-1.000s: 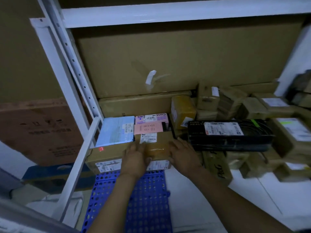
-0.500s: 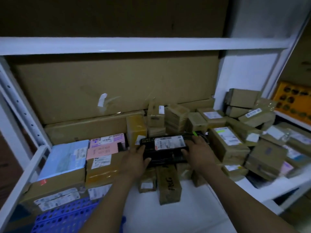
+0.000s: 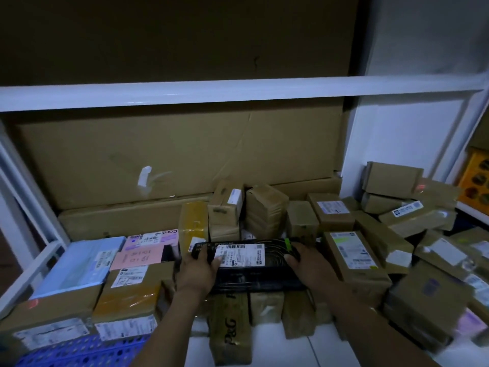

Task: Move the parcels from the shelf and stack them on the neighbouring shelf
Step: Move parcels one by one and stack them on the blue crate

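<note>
A long black parcel (image 3: pixel 248 263) with a white shipping label lies across several brown boxes in the middle of the shelf. My left hand (image 3: pixel 197 271) grips its left end and my right hand (image 3: pixel 311 263) grips its right end. To the left, on a blue perforated pallet (image 3: pixel 79 350), sits a neat stack: a brown box with labels (image 3: pixel 129 295), a pink parcel (image 3: pixel 140 258) and a light blue mailer (image 3: pixel 79 266). A loose heap of brown parcels (image 3: pixel 383 242) fills the right side.
A large flat cardboard sheet (image 3: pixel 158 160) leans against the back. A white shelf beam (image 3: pixel 238 92) runs overhead and white uprights (image 3: pixel 31 197) stand at the left. A P&G-marked box (image 3: pixel 230 327) stands below my hands. An orange crate (image 3: pixel 476 178) is at far right.
My hands left the brown box on the left stack and moved right onto the black parcel, which they now grip at both ends. The view swung right and upward.
</note>
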